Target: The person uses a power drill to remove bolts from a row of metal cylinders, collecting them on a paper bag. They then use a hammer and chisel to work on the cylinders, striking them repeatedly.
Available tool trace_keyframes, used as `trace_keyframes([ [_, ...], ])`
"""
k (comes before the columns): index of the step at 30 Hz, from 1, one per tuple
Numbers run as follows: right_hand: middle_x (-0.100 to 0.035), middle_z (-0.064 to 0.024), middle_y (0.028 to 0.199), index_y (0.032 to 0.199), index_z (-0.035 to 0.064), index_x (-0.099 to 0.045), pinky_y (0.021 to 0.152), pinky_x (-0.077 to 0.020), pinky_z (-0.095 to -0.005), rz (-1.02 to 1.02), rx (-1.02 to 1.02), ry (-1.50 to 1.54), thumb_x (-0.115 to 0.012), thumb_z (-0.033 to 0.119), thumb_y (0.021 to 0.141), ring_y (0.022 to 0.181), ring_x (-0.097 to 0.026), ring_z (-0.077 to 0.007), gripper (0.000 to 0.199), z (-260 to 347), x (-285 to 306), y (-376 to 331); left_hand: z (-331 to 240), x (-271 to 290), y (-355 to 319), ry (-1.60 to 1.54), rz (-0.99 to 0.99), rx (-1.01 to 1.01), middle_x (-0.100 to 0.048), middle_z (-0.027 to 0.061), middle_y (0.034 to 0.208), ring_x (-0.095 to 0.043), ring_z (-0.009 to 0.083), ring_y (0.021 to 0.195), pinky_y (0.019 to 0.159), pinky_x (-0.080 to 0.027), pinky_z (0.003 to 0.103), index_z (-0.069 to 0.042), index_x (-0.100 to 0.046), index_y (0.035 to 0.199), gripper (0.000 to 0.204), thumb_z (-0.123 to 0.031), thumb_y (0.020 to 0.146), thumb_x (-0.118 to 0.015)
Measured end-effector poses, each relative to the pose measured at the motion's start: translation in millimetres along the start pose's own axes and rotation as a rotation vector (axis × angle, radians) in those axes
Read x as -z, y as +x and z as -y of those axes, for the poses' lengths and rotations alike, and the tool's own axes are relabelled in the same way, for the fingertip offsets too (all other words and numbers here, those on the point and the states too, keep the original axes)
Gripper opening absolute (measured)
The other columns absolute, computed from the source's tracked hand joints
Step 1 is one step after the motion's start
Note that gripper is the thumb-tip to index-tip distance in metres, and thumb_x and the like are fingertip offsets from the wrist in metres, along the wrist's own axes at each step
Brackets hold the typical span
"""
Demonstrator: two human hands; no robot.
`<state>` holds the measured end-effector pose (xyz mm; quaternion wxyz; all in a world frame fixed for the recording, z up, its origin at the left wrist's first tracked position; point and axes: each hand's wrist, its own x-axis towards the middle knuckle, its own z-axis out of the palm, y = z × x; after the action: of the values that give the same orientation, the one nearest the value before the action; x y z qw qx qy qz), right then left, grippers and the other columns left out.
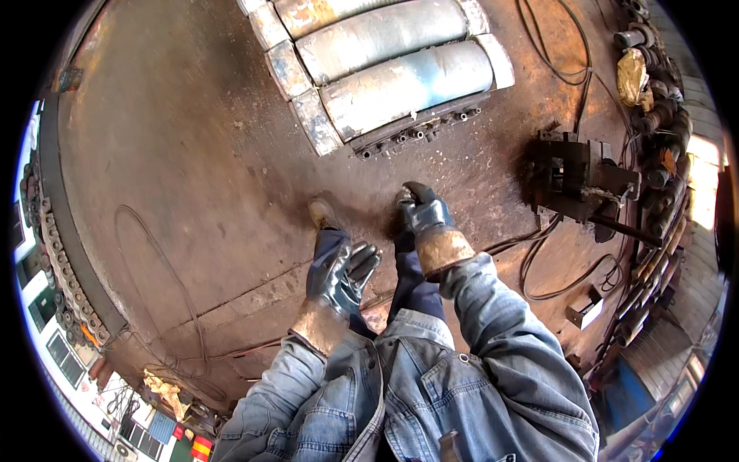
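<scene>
Both of my hands wear dark, shiny work gloves with worn brown cuffs. My left hand hangs in front of my left thigh, its fingers stretched out and holding nothing. In front of my right leg, my right hand has its fingers curled in; whether something small is inside cannot be made out. Beyond my hands lie large grey metal cylinders side by side, with blocky, scuffed end pieces. A dark bar with several short bolt-like studs runs along their near side. Neither hand touches them.
A dark metal fixture with a protruding bar stands on the floor at right. Black cables loop around it. Rollers and cylindrical parts line the far right. A thin cable and a heavy chain lie at left. My boot stands on brown floor.
</scene>
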<state>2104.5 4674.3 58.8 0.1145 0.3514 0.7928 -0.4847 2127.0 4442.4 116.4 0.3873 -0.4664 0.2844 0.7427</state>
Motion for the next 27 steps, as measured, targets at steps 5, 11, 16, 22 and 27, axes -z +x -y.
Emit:
trace_keyframes([
  [5, -0.073, -0.0208, 0.113, 0.127, 0.0046, -0.067, 0.089, -0.0543, -0.0356, -0.043, -0.055, 0.062, -0.072, 0.020, 0.091, 0.103, -0.070, -0.0266, 0.040, -32, -52, 78, 5, 20, 32, 0.012, -0.021, 0.022, -0.066, 0.0229, 0.125, -0.065, 0.0370, 0.116, 0.107, -0.054, 0.048, 0.005, -0.060, 0.126, 0.039, -0.026, 0.102, -0.062],
  [11, -0.073, -0.0204, 0.115, 0.131, 0.0031, -0.064, 0.091, -0.0536, -0.0350, -0.050, -0.146, -0.074, -0.073, 0.016, 0.089, 0.105, -0.069, -0.0249, 0.044, 1, -82, 131, -20, 48, 47, 0.103, -0.008, -0.054, -0.063, 0.0234, 0.130, -0.063, 0.0366, 0.120, 0.108, -0.052, 0.047, 0.006, -0.055, 0.133, 0.046, -0.029, 0.103, -0.059],
  [16, -0.072, -0.0203, 0.117, 0.132, 0.0028, -0.063, 0.092, -0.0534, -0.0353, -0.014, -0.255, -0.196, -0.074, 0.018, 0.089, 0.107, -0.069, -0.0248, 0.047, 22, -85, 138, -42, 73, 47, 0.146, 0.032, -0.078, -0.061, 0.0250, 0.133, -0.061, 0.0368, 0.123, 0.110, -0.050, 0.047, 0.007, -0.053, 0.136, 0.051, -0.032, 0.103, -0.058],
  [22, -0.071, -0.0200, 0.119, 0.133, 0.0023, -0.062, 0.093, -0.0532, -0.0357, 0.018, -0.320, -0.272, -0.075, 0.020, 0.089, 0.109, -0.068, -0.0247, 0.050, 28, -91, 139, -51, 75, 47, 0.170, -0.038, -0.099, -0.061, 0.0272, 0.132, -0.060, 0.0387, 0.123, 0.110, -0.049, 0.048, 0.008, -0.054, 0.135, 0.050, -0.032, 0.104, -0.057],
  [27, -0.071, -0.0199, 0.121, 0.134, 0.0019, -0.061, 0.094, -0.0531, -0.0360, 0.035, -0.343, -0.297, -0.076, 0.022, 0.088, 0.110, -0.068, -0.0247, 0.052, 33, -86, 137, -46, 67, 48, 0.183, -0.008, -0.098, -0.061, 0.0255, 0.133, -0.060, 0.0367, 0.125, 0.111, -0.048, 0.048, 0.007, -0.054, 0.135, 0.050, -0.032, 0.104, -0.057],
])
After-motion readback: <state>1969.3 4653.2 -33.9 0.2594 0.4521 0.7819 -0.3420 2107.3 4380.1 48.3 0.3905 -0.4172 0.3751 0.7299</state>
